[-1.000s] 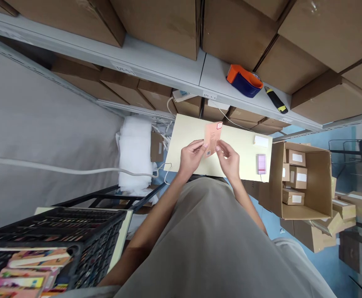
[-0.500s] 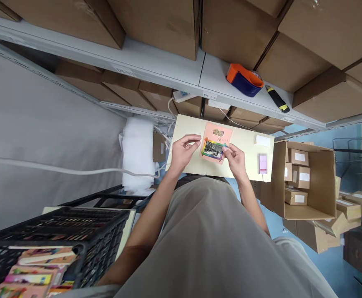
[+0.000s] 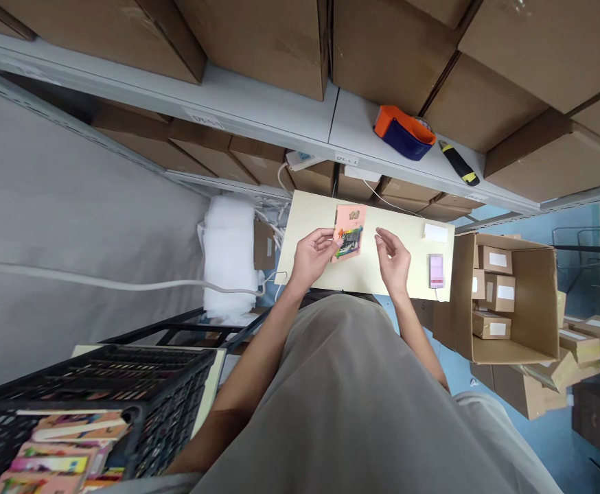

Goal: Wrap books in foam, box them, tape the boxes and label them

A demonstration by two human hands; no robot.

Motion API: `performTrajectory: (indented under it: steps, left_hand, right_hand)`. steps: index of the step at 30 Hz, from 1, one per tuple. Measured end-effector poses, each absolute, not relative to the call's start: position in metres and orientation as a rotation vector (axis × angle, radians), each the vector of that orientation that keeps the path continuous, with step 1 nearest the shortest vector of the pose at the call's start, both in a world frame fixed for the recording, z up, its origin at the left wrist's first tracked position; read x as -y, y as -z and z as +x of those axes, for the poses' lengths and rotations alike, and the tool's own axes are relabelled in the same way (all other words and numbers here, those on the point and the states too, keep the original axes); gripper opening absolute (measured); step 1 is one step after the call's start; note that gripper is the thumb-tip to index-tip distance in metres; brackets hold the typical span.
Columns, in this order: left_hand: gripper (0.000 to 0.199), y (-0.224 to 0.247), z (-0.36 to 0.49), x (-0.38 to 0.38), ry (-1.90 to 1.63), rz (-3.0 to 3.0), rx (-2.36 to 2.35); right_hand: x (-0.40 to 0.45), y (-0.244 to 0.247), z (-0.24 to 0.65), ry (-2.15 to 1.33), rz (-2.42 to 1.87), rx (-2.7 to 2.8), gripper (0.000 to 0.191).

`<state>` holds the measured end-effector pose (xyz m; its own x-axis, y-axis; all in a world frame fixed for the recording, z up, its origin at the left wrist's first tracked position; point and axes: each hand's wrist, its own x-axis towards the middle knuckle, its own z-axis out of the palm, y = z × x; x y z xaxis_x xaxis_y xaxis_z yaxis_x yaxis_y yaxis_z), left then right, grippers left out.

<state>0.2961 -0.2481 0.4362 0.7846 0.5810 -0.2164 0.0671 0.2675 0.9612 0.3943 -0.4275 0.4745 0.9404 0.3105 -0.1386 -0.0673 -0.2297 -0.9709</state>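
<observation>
A pink booklet (image 3: 350, 233) with a dark picture in a rainbow-coloured frame is tilted above the cream table (image 3: 320, 209). My left hand (image 3: 316, 255) holds it by its left edge, with the thumb on the front. To the right of the booklet, my right hand (image 3: 393, 259) is apart from it, fingers curved and spread from the thumb, with nothing between them. A phone (image 3: 436, 271) with a pink screen and a small white item (image 3: 435, 232) lie at the table's right end.
An orange and blue tape dispenser (image 3: 404, 132) and a cutter (image 3: 458, 163) lie on the shelf above. An open carton (image 3: 547, 302) of small boxes stands at right. A black crate (image 3: 169, 391) holds colourful packets at lower left.
The booklet has moved left and turned at an angle, now gripped by my left hand. My right hand has let go of it and its fingers have opened.
</observation>
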Motion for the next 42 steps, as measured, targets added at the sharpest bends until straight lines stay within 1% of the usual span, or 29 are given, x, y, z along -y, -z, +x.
performTrajectory:
  steps: [2,6,8,10,14,17,19,21,24,29,32,35,37,40,42]
  left_hand:
    - [0.052,-0.440,0.296,0.255,-0.422,1.371,-0.626]
    - [0.033,-0.460,0.292,0.274,-0.485,1.619,-0.468]
    - [0.031,-0.469,0.290,0.280,-0.500,1.735,-0.334]
    - [0.033,-0.472,0.287,0.277,-0.487,1.789,-0.289]
    - [0.048,-0.462,0.286,0.253,-0.484,1.712,-0.509]
    - [0.063,-0.454,0.287,0.236,-0.332,1.520,-0.553]
    - [0.068,-0.455,0.288,0.232,-0.202,1.393,-0.518]
    - [0.069,-0.458,0.287,0.234,-0.152,1.321,-0.510]
    - [0.067,-0.461,0.286,0.238,-0.177,1.277,-0.527]
    - [0.067,-0.451,0.286,0.240,-0.234,1.263,-0.568]
    - [0.067,-0.447,0.285,0.243,-0.322,1.313,-0.639]
    - [0.057,-0.451,0.285,0.250,-0.455,1.394,-0.719]
    - [0.046,-0.458,0.284,0.257,-0.537,1.450,-0.742]
    - [0.033,-0.470,0.285,0.271,-0.602,1.531,-0.689]
    - [0.027,-0.476,0.285,0.281,-0.632,1.586,-0.618]
  right_hand:
    - [0.421,-0.478,0.384,-0.397,-1.760,0.231,0.058]
    - [0.406,-0.482,0.366,-0.498,-1.689,0.261,0.064]
    - [0.405,-0.480,0.367,-0.490,-1.674,0.240,0.063]
    - [0.409,-0.479,0.375,-0.519,-1.627,0.210,0.063]
    - [0.426,-0.481,0.395,-0.637,-1.541,0.215,0.066]
    - [0.434,-0.487,0.400,-0.685,-1.527,0.256,0.063]
    - [0.436,-0.489,0.400,-0.698,-1.513,0.261,0.062]
    - [0.435,-0.489,0.399,-0.697,-1.510,0.257,0.063]
    - [0.435,-0.487,0.397,-0.690,-1.525,0.254,0.065]
    - [0.435,-0.478,0.397,-0.696,-1.556,0.253,0.066]
    - [0.434,-0.471,0.400,-0.570,-1.653,0.224,0.065]
    - [0.431,-0.471,0.400,-0.412,-1.766,0.221,0.058]
    - [0.427,-0.475,0.393,-0.453,-1.755,0.260,0.055]
    - [0.417,-0.482,0.376,-0.578,-1.670,0.307,0.059]
    - [0.410,-0.483,0.366,-0.589,-1.647,0.289,0.065]
